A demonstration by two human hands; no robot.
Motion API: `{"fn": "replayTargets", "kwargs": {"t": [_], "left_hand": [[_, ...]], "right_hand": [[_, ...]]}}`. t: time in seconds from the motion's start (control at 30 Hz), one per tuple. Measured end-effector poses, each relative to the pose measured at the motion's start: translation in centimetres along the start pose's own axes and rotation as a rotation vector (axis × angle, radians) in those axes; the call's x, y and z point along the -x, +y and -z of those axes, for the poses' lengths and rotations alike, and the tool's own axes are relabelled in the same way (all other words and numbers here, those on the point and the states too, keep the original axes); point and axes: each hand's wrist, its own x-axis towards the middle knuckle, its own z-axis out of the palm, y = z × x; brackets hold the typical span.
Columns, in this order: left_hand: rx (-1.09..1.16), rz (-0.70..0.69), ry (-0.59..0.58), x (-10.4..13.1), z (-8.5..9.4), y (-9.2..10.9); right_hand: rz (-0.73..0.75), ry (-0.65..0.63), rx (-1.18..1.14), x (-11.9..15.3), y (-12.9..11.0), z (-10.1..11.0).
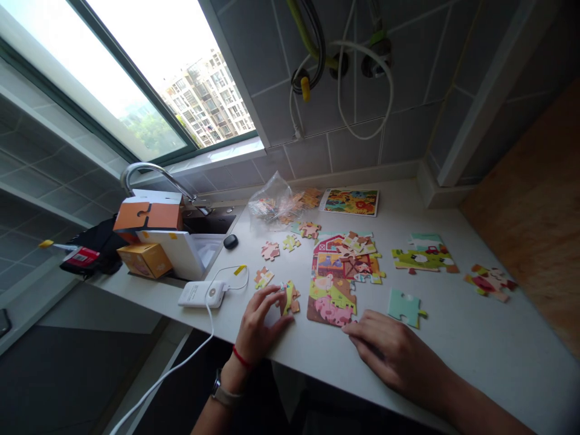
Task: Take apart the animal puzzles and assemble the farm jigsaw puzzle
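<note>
My left hand [260,320] is at the front of the counter. Its thumb and fingers curve around a green and brown puzzle piece [291,298], with the fingers covering its left side. My right hand [392,347] lies low over the counter, fingers stretched toward the lower right corner of a partly joined farm puzzle [333,308]; I see nothing held in it. That puzzle shows a red barn and a pink pig, and a loose cluster of pieces [357,243] rests on its upper part. Right of it lie a pale teal piece [405,307] and a joined sheep section [421,260].
Loose pieces [270,251] lie left of the puzzle, and another cluster [490,282] far right. Behind are a plastic bag of pieces [272,205] and a picture card [351,202]. A white power bank [202,294] with a cable, boxes [147,260] and the sink are left.
</note>
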Motion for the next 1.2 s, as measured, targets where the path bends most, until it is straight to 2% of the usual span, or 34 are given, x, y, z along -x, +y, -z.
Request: {"fn": "replayTargets", "kwargs": {"t": [0.33,0.4,0.47,0.53,0.6,0.73,0.8,0.97,1.2], "left_hand": [[-0.030,0.071,-0.004,-0.4,-0.1,0.0],[-0.031,0.073,0.049,-0.3,0.0,0.2],[-0.052,0.085,0.154,-0.2,0.0,0.2],[-0.082,0.128,0.254,-0.1,-0.2,-0.1],[-0.124,0.198,0.292,0.1,-0.5,-0.6],[-0.222,0.291,0.266,0.0,-0.9,-1.4],[-0.227,0.260,0.223,-0.1,-0.9,-1.3],[-0.204,0.141,0.014,-0.4,-0.6,-0.6],[-0.081,0.158,0.010,-0.6,-0.5,-1.0]], "right_hand": [[-0.014,-0.001,0.005,0.0,0.1,-0.2],[-0.022,-0.005,0.001,0.0,0.1,-0.2],[-0.030,-0.012,-0.005,-0.1,0.1,-0.1],[-0.031,-0.014,-0.011,-0.1,0.0,-0.1],[-0.034,-0.013,-0.012,-0.2,0.0,0.0],[-0.042,-0.022,-0.008,-0.2,0.0,0.0],[-0.038,-0.021,-0.008,-0.2,0.0,-0.1],[-0.050,-0.027,-0.004,0.0,0.0,-0.2],[-0.047,-0.017,0.000,-0.1,0.0,-0.2]]}}
